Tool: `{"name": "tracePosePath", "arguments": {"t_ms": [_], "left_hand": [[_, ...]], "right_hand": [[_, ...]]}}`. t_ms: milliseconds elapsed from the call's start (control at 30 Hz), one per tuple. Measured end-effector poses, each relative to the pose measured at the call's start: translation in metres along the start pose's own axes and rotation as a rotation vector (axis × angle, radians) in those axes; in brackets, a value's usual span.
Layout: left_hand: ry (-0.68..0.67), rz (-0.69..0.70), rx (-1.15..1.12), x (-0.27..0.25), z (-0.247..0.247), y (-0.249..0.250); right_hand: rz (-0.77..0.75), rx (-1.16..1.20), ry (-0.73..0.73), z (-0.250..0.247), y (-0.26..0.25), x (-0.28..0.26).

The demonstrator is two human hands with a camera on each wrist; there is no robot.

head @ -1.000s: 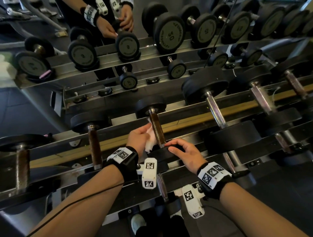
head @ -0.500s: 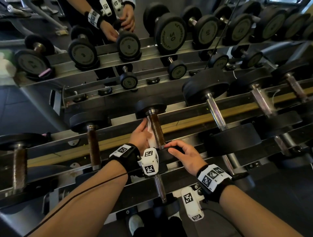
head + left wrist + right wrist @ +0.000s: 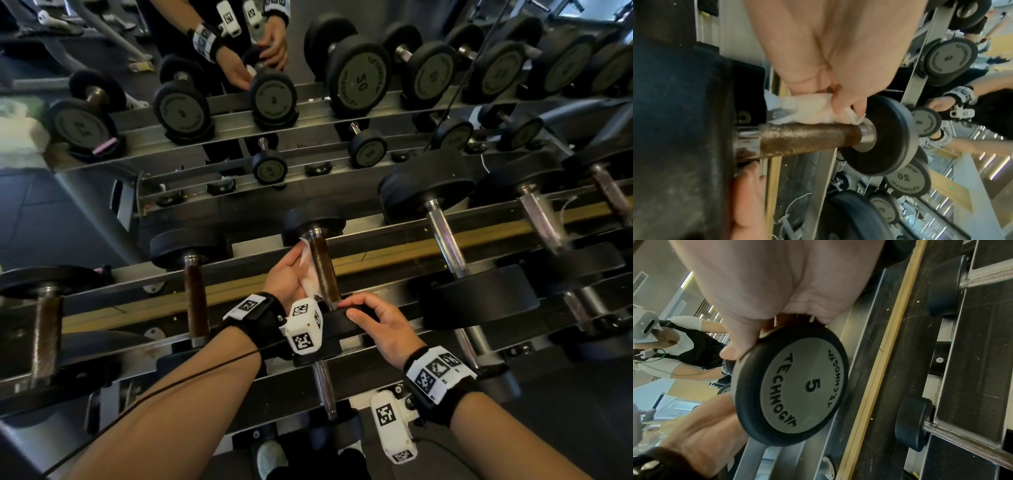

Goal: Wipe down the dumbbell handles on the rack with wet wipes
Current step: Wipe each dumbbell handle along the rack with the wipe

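— Where was the left hand (image 3: 286, 275) compared with a second before?

— Farther up the rusty dumbbell handle (image 3: 323, 270), toward the far weight head (image 3: 313, 221); earlier it sat near the near head. It held the wet wipe (image 3: 809, 108) pinched against the handle's left side, and the wipe's tip now reached the steel collar.

— And the right hand (image 3: 380, 325)?

— Unchanged: fingers curled over the near weight head (image 3: 793, 386), marked 5, gripping its rim.

— The dumbbell itself?

— It lay in the same slot of the rack (image 3: 394, 255), to the left of the chrome-handled one (image 3: 445, 240).
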State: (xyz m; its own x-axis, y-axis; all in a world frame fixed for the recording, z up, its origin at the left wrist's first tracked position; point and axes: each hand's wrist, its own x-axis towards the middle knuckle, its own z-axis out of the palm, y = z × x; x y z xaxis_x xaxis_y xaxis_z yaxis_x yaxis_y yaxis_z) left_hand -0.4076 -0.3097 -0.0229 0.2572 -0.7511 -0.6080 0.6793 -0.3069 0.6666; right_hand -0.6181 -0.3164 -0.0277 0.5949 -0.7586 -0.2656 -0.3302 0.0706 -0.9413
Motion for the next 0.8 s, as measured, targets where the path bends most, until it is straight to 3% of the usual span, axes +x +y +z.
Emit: {"name": "tracePosePath", "arguments": {"t_ms": [200, 467, 800], "left_hand": [[-0.094, -0.054, 0.124, -0.013, -0.010, -0.019], [-0.040, 0.025, -0.046, 0.000, 0.001, -0.004], [-0.114, -0.083, 0.130, -0.010, -0.022, -0.017]], "right_hand": [[-0.023, -0.001, -0.013, 0.001, -0.001, 0.000], [-0.028, 0.035, 0.000, 0.001, -0.001, 0.001], [-0.036, 0.061, 0.013, 0.002, -0.002, 0.000]]}}
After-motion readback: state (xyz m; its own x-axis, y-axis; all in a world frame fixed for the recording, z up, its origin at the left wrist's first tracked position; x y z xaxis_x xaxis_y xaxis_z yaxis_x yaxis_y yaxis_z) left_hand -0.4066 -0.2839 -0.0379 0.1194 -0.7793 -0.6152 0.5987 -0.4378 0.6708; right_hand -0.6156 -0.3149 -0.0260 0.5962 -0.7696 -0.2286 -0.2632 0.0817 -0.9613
